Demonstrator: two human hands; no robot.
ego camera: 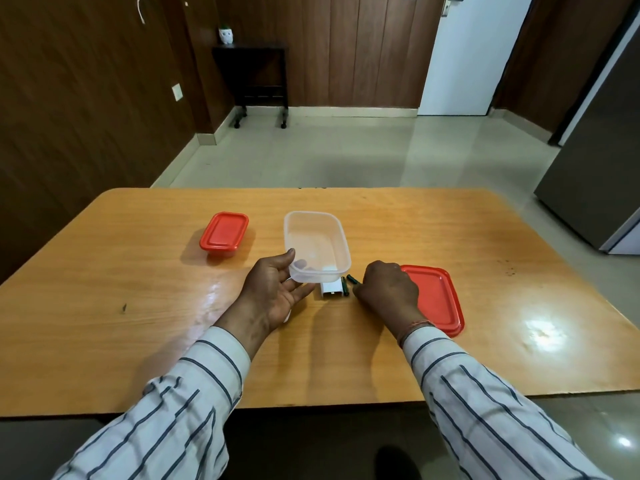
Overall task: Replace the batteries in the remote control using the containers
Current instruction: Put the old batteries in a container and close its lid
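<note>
My left hand (273,289) grips the near corner of an open clear plastic container (317,245), holding it tilted above the table. Below its near edge lies a white remote part (332,289), partly hidden by the container. Two dark green batteries (349,280) lie just right of it on the table. My right hand (388,287) rests knuckles up beside the batteries, fingers curled toward them; whether it pinches one is hidden. The container's red lid (436,299) lies flat to the right, partly under my right hand. A second small container with a red lid (224,235) sits closed at the left.
The wooden table (138,323) stretches wide around the objects, its near edge close to my body. Beyond it are a tiled floor, a dark side table (251,77) on wheels, a white door and a grey cabinet (602,161) at the right.
</note>
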